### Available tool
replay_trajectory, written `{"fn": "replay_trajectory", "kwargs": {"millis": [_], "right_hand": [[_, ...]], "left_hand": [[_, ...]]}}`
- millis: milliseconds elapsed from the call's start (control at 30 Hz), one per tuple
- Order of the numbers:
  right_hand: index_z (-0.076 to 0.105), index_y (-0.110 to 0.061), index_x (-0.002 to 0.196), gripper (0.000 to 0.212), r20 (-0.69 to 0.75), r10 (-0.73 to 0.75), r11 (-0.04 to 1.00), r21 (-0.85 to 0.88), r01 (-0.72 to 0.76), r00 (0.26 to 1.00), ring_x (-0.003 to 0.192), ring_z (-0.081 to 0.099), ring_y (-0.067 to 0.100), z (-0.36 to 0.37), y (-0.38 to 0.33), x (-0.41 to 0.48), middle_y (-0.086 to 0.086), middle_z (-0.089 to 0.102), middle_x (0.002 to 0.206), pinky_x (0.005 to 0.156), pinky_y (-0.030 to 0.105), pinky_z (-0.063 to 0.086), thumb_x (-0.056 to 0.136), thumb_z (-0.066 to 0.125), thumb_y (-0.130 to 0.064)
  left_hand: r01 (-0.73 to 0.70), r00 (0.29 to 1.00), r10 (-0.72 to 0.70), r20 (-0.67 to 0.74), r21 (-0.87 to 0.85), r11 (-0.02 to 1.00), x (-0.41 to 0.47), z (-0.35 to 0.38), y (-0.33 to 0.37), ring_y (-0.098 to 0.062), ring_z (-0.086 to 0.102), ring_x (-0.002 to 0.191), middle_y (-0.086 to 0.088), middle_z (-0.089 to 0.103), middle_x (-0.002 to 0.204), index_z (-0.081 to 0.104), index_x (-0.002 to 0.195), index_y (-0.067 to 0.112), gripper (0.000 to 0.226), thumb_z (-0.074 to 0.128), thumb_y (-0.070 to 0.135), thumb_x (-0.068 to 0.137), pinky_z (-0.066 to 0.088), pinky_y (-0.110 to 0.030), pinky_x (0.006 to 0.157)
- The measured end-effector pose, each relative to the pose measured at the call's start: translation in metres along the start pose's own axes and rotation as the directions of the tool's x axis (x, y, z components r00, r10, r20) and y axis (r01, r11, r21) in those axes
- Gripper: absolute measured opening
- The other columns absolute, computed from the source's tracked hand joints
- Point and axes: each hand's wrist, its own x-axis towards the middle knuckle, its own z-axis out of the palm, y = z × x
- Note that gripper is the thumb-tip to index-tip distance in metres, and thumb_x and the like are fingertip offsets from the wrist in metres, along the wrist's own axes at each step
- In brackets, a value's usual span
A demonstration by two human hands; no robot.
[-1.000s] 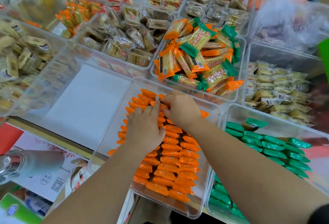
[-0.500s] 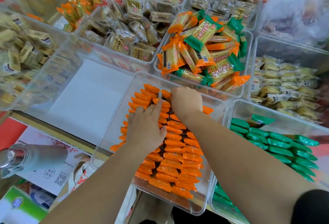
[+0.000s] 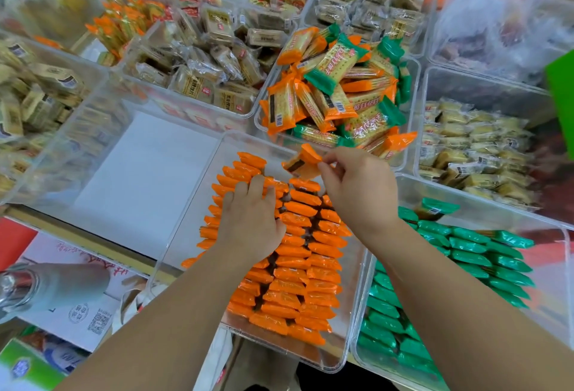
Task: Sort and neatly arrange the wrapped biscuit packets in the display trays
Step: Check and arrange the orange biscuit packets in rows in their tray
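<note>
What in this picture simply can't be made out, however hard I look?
Head view, the only one:
- Under the left hand: some orange packets, covered by it.
- Print on the lifted packet that the right hand pinches: motion-blurred.
- Nearest green packets: partly hidden by the right forearm, cut off by the bottom edge.
- The far-left tray: blurred, cut off by the left edge.
</note>
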Motion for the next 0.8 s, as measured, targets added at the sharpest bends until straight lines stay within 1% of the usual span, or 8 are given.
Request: {"fn": "replay_trajectory", "kwargs": {"millis": [167,300,367,400,433,500,533,800], "right_hand": [[0.070,-0.020,0.084,0.007,0.024,0.216,0.950,0.225,-0.216,0.976,0.067,0.058,0.008,-0.035,0.003,-0.025,-0.004,0.060,0.084,0.057,0.024,0.045,0.090,0.073,-0.020],[0.072,-0.016,0.085,0.009,0.338,0.456,0.628,0.533,-0.567,0.823,0.066,0.067,0.012,-0.063,-0.005,-0.039,0.001,0.071,0.077,0.055,0.032,0.050,0.091,0.073,-0.022],[0.073,-0.012,0.088,0.009,0.419,0.463,0.537,0.569,-0.623,0.781,0.066,0.066,0.011,-0.074,-0.009,-0.050,0.000,0.071,0.073,0.056,0.028,0.048,0.091,0.072,-0.020],[0.073,-0.010,0.088,0.010,0.449,0.463,0.495,0.584,-0.644,0.764,0.066,0.065,0.011,-0.079,-0.011,-0.056,0.000,0.069,0.071,0.056,0.027,0.048,0.091,0.072,-0.019],[0.072,-0.008,0.089,0.011,0.485,0.462,0.443,0.599,-0.667,0.742,0.067,0.064,0.012,-0.084,-0.014,-0.064,0.001,0.068,0.071,0.057,0.026,0.047,0.091,0.072,-0.018],[0.072,-0.008,0.088,0.009,0.571,0.436,0.326,0.620,-0.714,0.695,0.068,0.062,0.014,-0.092,-0.022,-0.082,0.003,0.065,0.070,0.058,0.026,0.044,0.091,0.071,-0.017],[0.072,-0.010,0.086,0.008,0.603,0.418,0.294,0.618,-0.729,0.680,0.068,0.061,0.014,-0.094,-0.026,-0.091,0.004,0.065,0.070,0.059,0.027,0.043,0.090,0.071,-0.017],[0.077,-0.018,0.080,0.010,0.672,0.290,0.374,0.575,-0.727,0.681,0.066,0.060,0.013,-0.111,-0.057,-0.155,0.007,0.067,0.070,0.061,0.029,0.044,0.089,0.073,-0.020]], "left_hand": [[0.022,1.000,-0.022,-0.007,-0.023,0.999,0.000,-0.009,0.002,-0.029,0.038,0.131,-0.006,0.034,0.153,0.034,0.152,0.019,0.066,0.049,0.048,0.095,0.036,-0.045,0.106],[-0.016,0.992,-0.007,-0.128,-0.174,0.985,-0.025,-0.020,-0.001,-0.030,0.051,0.118,-0.006,0.059,0.132,0.055,0.139,0.017,0.044,0.052,0.034,0.098,0.043,-0.045,0.095],[0.013,0.987,-0.085,-0.136,-0.464,0.886,-0.050,-0.025,-0.001,-0.026,0.059,0.109,-0.004,0.068,0.118,0.066,0.126,0.017,0.031,0.051,0.029,0.101,0.046,-0.039,0.086],[0.118,0.982,-0.188,-0.022,-0.705,0.699,-0.064,-0.033,0.003,-0.023,0.063,0.106,-0.003,0.071,0.114,0.069,0.120,0.019,0.028,0.050,0.030,0.103,0.046,-0.036,0.083],[0.253,0.953,-0.251,0.168,-0.897,0.362,-0.078,-0.044,0.009,-0.021,0.067,0.102,-0.003,0.073,0.112,0.071,0.115,0.021,0.026,0.049,0.030,0.105,0.048,-0.036,0.082],[0.368,0.888,-0.175,0.425,-0.885,-0.284,-0.109,-0.064,0.018,-0.025,0.072,0.094,-0.010,0.075,0.109,0.070,0.111,0.017,0.024,0.050,0.028,0.104,0.051,-0.041,0.080],[0.347,0.886,-0.150,0.439,-0.842,-0.413,-0.123,-0.069,0.018,-0.027,0.072,0.091,-0.013,0.075,0.108,0.070,0.111,0.013,0.025,0.051,0.026,0.101,0.053,-0.042,0.077],[0.321,0.817,-0.415,0.400,-0.914,-0.249,-0.214,-0.081,0.008,-0.023,0.071,0.074,-0.014,0.075,0.089,0.068,0.101,0.003,0.008,0.061,0.005,0.096,0.058,-0.033,0.060]]}}
